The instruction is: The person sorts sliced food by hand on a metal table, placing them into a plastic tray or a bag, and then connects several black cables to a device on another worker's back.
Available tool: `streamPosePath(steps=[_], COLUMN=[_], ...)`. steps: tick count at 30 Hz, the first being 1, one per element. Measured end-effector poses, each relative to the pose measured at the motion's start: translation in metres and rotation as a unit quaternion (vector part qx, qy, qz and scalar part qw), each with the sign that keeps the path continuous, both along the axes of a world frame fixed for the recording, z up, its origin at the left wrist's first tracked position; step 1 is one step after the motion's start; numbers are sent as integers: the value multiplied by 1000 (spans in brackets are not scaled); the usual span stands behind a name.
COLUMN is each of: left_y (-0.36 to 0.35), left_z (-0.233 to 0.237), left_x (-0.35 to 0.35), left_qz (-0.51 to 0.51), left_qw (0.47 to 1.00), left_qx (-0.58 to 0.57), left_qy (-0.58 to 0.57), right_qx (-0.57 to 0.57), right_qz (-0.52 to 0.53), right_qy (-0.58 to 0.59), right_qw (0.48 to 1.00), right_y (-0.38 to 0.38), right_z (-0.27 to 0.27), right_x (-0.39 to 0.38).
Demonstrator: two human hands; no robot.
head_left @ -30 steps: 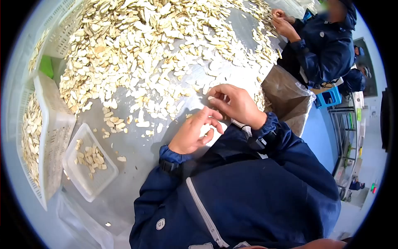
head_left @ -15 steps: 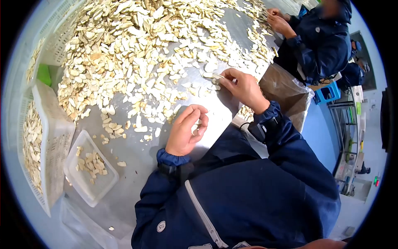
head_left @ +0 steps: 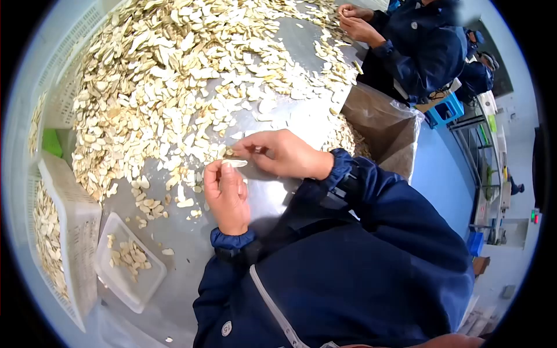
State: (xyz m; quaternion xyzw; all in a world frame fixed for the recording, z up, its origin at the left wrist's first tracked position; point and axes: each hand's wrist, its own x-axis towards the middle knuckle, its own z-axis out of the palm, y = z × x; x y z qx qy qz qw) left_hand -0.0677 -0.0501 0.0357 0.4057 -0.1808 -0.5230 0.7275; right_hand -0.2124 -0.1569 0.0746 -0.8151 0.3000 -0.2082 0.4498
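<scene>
- The pale, flat, elongated slice sits between the two hands, just above the bare steel in front of the body, at the near edge of the heap.
- Half a second back the right hand was stretched out to the heap's edge while the left hand waited, curled, close to the jacket. Now the right has come back in and the two meet. From my end that reads as a fresh piece brought in for handling.
- Grip: the right thumb and forefinger are closed on the slice's right end. The left fingers are bunched tight at its left end, seen from the back, so I cannot see how much of it they cover.
- Its long axis runs roughly left to right across the view, near level, with the broad face up towards the camera. I cannot tell one end from the other.
- Just beyond lies the big heap of cream-coloured dried slices, spread over the stainless-steel table.
- To the left stands a white perforated plastic basket with slices in it, and near it a small clear plastic tray holds a few.
- To the right is a brownish plastic bag, and far off are a co-worker's hands.
</scene>
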Motion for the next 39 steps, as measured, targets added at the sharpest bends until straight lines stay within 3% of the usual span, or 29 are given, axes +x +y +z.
streamPosePath(steps=[2,5,9,10,14,17,23,27,39], left_y=[0,2,2,1,-1,0,1,1,2], left_z=[-1,-1,-9,-8,11,1,-3,-3,-7], left_x=[2,2,2,2,-5,0,1,2,3], left_qz=[-11,-58,-126,-133,-103,-126,-145,-151,-174], left_qw=[1000,998,991,990,992,991,988,988,984], left_qx=[-4,-3,11,21,67,49,49,43,48], left_qy=[12,1,-31,-30,-12,-8,0,8,9], right_qx=[-231,-313,-319,-362,-327,-346,-279,-115,-70], right_qz=[22,63,-74,-115,-31,-93,-356,-349,-287], right_qy=[-9,44,82,94,67,69,206,178,155], right_qw=[973,947,941,920,942,931,868,913,943], right_y=[-9,-7,-30,-32,-6,-14,-32,-39,-55], right_z=[-17,-21,-35,-35,-17,-26,-21,-22,-23], right_x=[4,-3,-38,-45,-54,-80,-150,-153,-140])
